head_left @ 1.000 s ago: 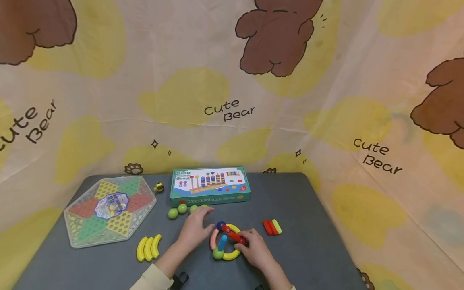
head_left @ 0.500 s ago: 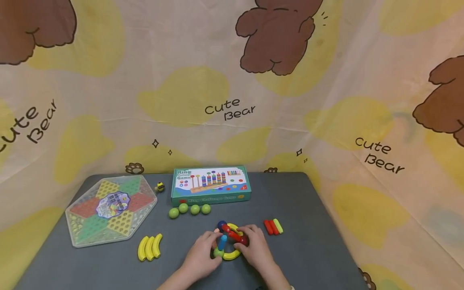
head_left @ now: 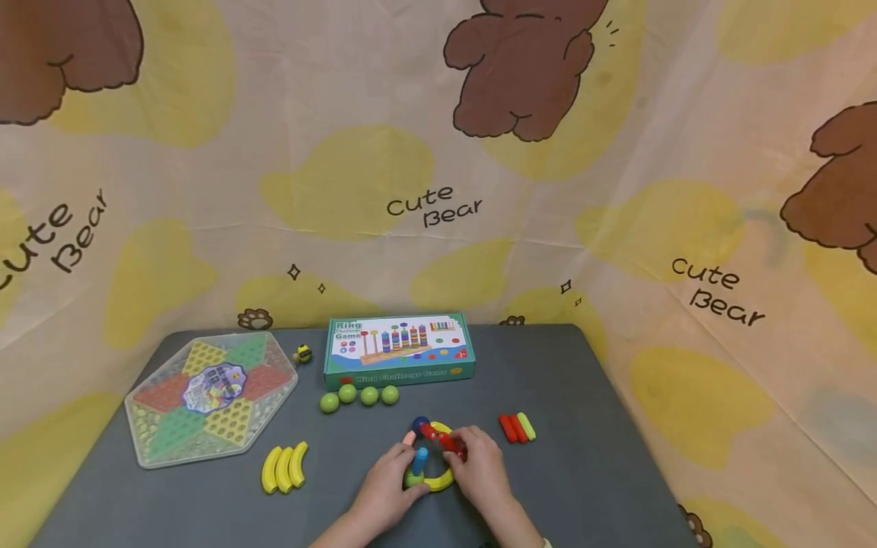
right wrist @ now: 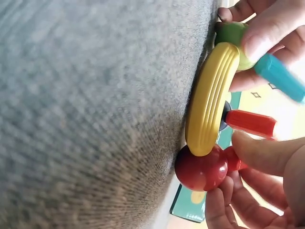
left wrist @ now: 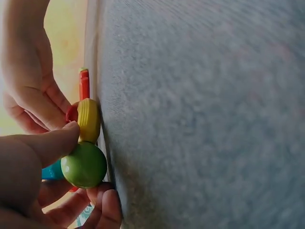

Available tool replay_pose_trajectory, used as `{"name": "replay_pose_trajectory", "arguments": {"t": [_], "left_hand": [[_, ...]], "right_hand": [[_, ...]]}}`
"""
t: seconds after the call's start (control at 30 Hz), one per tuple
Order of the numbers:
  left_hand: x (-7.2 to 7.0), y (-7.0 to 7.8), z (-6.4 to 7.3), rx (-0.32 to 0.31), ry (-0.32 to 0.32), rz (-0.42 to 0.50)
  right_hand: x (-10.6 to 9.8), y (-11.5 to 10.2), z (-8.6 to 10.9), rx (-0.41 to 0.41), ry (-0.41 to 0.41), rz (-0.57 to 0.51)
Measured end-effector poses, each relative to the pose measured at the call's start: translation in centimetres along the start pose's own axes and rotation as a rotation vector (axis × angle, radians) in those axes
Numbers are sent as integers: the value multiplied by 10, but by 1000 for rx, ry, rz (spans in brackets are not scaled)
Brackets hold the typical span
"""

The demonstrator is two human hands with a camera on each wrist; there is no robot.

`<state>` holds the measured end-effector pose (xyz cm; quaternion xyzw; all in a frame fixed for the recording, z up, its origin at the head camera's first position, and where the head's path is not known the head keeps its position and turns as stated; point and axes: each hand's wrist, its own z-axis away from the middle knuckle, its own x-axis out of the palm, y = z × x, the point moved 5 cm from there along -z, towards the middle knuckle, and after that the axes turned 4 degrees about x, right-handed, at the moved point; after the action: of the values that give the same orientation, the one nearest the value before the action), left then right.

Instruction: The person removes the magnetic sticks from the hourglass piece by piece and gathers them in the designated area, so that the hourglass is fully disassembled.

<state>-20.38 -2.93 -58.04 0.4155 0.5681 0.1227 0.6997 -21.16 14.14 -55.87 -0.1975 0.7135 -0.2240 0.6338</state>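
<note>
On the table lies a ring of curved sticks and balls. My left hand (head_left: pixel 387 487) grips its green ball (left wrist: pixel 85 164), thumb on the near side and fingers behind. A light blue stick (right wrist: pixel 280 77) juts up from that ball. My right hand (head_left: pixel 482 466) pinches a short red stick (right wrist: pixel 232 159) set in the red ball (right wrist: pixel 200 167), its fingers close around the ball. A yellow curved stick (right wrist: pixel 212 100) joins the green and red balls. Across the ring, a dark blue ball (head_left: pixel 420 424) bears another red stick (right wrist: pixel 251 123). My left fingers partly hide a pink curved stick (head_left: pixel 409 438).
Several green balls (head_left: pixel 369 396) line up before a Ring Challenge Game box (head_left: pixel 400 350). Yellow curved sticks (head_left: pixel 284 467) lie to the left, near a hexagonal board game case (head_left: pixel 212 399) and a small bee figure (head_left: pixel 303 353). Short red and lime sticks (head_left: pixel 517 428) lie to the right.
My left hand has come back toward me from near the row of green balls and taken hold of the ring's green ball. My right hand stays at the red ball, its fingers shifted slightly.
</note>
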Motion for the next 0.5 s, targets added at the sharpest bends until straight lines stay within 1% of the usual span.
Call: {"name": "replay_pose_trajectory", "arguments": {"t": [0.1,0.3,0.5], "left_hand": [[0,0,0,5,13,-11],[1,0,-2,-5,23,-26],[2,0,-3,-1,17,-41]], "right_hand": [[-3,0,1,-15,43,2],[-3,-1,3,-36,64,20],[-1,-5,5,-13,85,21]]}}
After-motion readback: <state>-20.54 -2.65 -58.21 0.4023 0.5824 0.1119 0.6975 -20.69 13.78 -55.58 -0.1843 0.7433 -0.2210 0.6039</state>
